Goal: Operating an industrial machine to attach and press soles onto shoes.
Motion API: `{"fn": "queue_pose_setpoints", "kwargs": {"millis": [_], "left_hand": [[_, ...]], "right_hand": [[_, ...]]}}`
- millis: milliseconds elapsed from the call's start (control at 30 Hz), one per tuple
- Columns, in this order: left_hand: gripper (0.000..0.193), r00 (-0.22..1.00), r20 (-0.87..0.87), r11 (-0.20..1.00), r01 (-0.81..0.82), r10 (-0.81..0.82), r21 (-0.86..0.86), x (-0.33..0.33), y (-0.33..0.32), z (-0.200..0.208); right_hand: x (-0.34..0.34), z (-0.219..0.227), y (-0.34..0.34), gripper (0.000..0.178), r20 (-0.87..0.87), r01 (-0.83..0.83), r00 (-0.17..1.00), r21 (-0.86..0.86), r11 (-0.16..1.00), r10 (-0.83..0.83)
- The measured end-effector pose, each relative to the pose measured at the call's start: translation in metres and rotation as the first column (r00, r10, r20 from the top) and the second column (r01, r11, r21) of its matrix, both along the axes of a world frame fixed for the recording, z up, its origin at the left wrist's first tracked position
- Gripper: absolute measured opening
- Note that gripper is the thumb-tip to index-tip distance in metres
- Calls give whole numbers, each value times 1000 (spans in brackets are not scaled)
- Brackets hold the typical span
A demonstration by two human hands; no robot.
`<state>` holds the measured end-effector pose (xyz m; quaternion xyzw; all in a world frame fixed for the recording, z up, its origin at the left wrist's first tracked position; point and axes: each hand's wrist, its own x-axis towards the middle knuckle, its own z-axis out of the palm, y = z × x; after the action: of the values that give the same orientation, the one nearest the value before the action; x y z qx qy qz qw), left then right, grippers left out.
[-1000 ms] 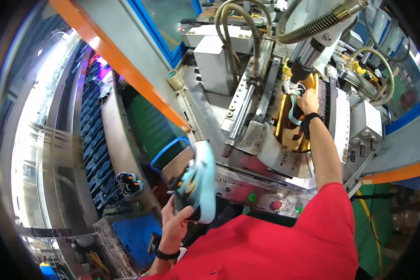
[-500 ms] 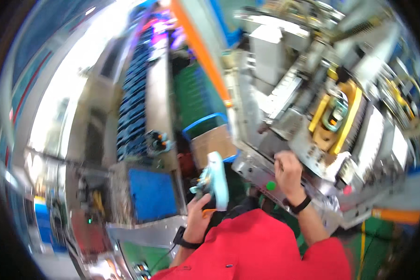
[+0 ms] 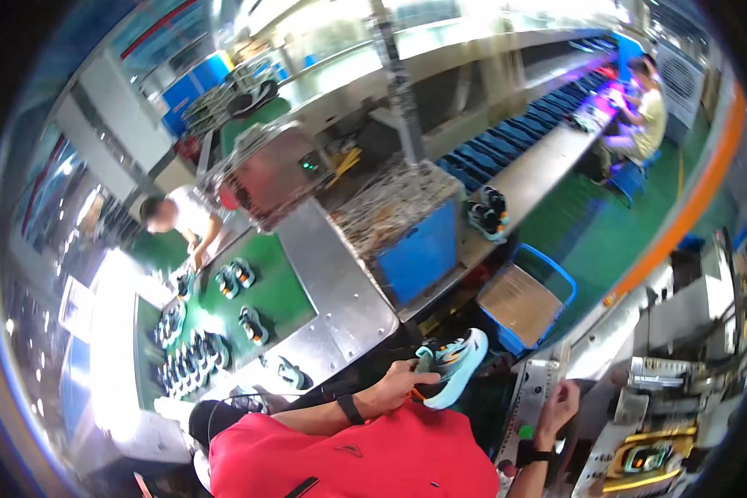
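My left hand point(image 3: 408, 383) grips a sneaker point(image 3: 458, 365) by its heel and ankle opening. The shoe has a pale blue-white sole, a dark upper and small orange accents, and its toe points up and to the right. Over at the right, my right hand point(image 3: 560, 407) is raised with its fingers curled in, and I see nothing held in it. It is beside the metal edge of a machine point(image 3: 548, 390). A second shoe point(image 3: 643, 458) lies within a yellow-sided fixture on that machine, at the lower right.
Several sneakers point(image 3: 192, 361) stand on a green-topped metal table point(image 3: 282, 274) at left, where a co-worker point(image 3: 183, 217) leans in. Behind are a conveyor point(image 3: 523, 129) and a pair of shoes point(image 3: 487, 214). A blue-framed cart point(image 3: 519, 303) stands ahead; another person point(image 3: 639, 116) sits far right.
My view has swung left, bringing the green table and co-worker into sight. My left hand still holds the sneaker, now tilted toward the right. The machine has shifted to the lower right of view.
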<state>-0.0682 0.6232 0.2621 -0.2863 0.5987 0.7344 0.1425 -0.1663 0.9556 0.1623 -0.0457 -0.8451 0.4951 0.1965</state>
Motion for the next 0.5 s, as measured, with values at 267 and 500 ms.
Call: {"fn": "queue_pose_setpoints", "kwargs": {"millis": [267,500], "left_hand": [[24,784,282,788,-602,554,126,20,-115,-19],[31,557,208,537,-830,804,149,46,-273,-117]], "right_hand": [[-32,363,-228,19,-454,-949,-145,314,5,879],[-10,392,-428,11,-724,-786,-526,214,-579,447]]}}
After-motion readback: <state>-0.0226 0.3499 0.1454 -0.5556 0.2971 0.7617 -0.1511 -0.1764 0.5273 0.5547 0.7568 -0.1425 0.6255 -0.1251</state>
